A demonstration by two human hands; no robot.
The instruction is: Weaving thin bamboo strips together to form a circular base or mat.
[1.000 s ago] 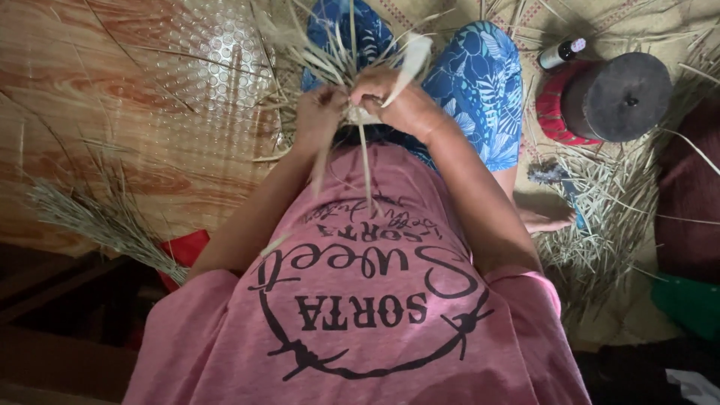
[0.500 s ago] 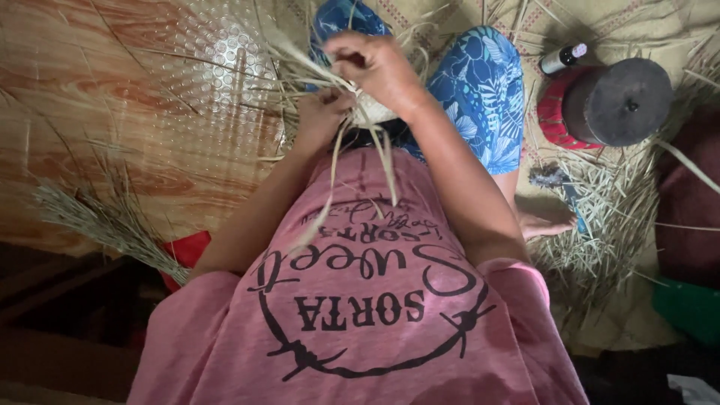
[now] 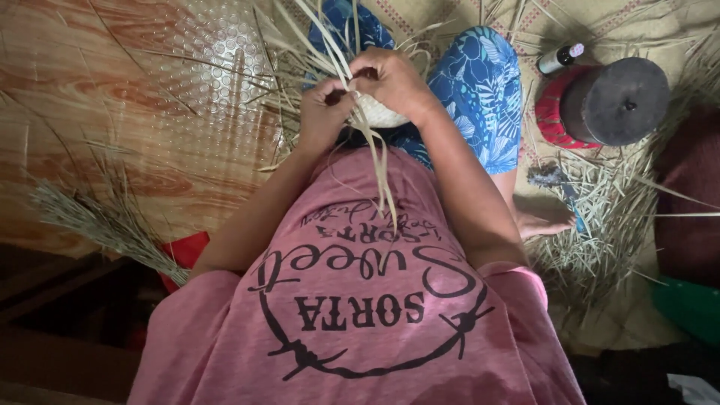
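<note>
The right hand point(image 3: 394, 79) has come back down from where it was raised half a second ago and now lies curled over the top of the small pale woven piece point(image 3: 379, 115), fingers closed on the strands; the left hand point(image 3: 324, 112) has shifted in beside it and pinches a few dry palm strips point(image 3: 379, 169) against the weave's left edge. The loose ends that trailed wide over the pink shirt point(image 3: 360, 300) now hang in a tighter bunch straight below the woven piece, which suggests a strip has just been pulled snug. The woven piece sits in the lap, against the blue patterned trousers point(image 3: 480, 90). Right of the woven piece stands a red pot with a dark lid point(image 3: 611, 101), with a small bottle point(image 3: 559, 58) just above it and a heap of straw point(image 3: 592, 232) below. Far left of the woven piece lies a grass bundle point(image 3: 97, 221). Upright strips crowd the hands from above and hide the fingertips.
</note>
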